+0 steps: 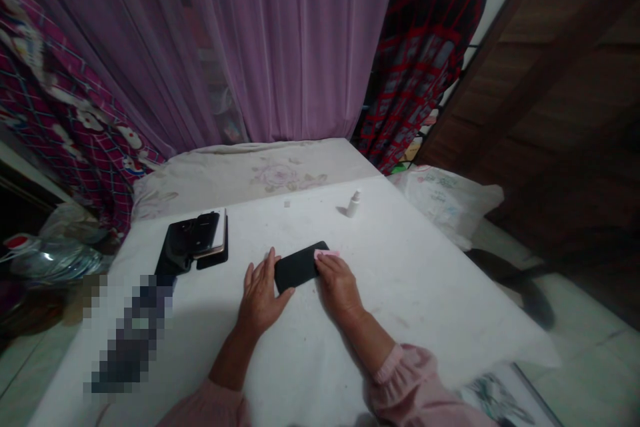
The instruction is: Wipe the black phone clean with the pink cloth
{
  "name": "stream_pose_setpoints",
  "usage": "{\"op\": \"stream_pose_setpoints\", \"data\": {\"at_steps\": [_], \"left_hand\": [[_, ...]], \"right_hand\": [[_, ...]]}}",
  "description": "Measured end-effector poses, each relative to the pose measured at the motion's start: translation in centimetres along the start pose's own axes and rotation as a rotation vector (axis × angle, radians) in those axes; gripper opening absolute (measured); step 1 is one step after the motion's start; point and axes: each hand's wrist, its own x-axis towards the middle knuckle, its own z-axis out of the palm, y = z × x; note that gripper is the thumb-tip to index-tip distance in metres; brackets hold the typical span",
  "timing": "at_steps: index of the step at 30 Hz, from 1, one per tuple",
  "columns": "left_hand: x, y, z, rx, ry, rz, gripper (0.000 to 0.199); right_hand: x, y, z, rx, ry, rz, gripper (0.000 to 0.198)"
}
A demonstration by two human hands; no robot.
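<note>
A black smartphone (296,268) lies flat on the white-covered table, slightly tilted across my view. At its left end is my left hand (261,297), the thumb along the near edge and the index finger by the far corner, bracing it. My right hand (340,285) pinches a small pink cloth (327,253) and presses it on the phone's right end. Part of the cloth is hidden under the fingers. Beyond the right hand stands a small white spray bottle (354,203).
An open black case (177,247) with a phone and a notebook lies at the left. A tiny grey square (287,204) is near the far side. A pixelated dark patch (135,333) covers the front left. A white plastic bag (445,200) sits beyond the table's right edge (450,247).
</note>
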Motion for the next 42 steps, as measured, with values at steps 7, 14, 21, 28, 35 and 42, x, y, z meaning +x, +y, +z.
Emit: {"op": "stream_pose_setpoints", "data": {"at_steps": [7,14,21,28,35,42], "left_hand": [[0.0,-0.1,0.2,0.021,0.013,0.013,0.093],[0.1,-0.1,0.0,-0.004,-0.004,0.019,0.093],[0.2,-0.2,0.0,0.001,-0.022,0.015,0.094],[0.3,-0.6,0.1,0.005,-0.016,0.035,0.094],[0.4,-0.8,0.1,0.0,-0.013,0.052,0.095],[0.4,-0.9,0.2,0.005,-0.026,0.05,0.093]], "right_hand": [[-0.2,-3.3,0.2,0.079,-0.064,-0.147,0.03],[-0.8,3.1,-2.1,0.034,0.038,0.026,0.031],[0.3,-0.3,-0.8,0.143,-0.038,-0.093,0.021],[0.9,-1.8,-1.0,0.201,-0.122,-0.178,0.018],[-0.1,3.4,-2.3,0.152,0.013,-0.034,0.024],[1.6,3.1,-1.5,0.14,-0.04,0.206,0.028]]}}
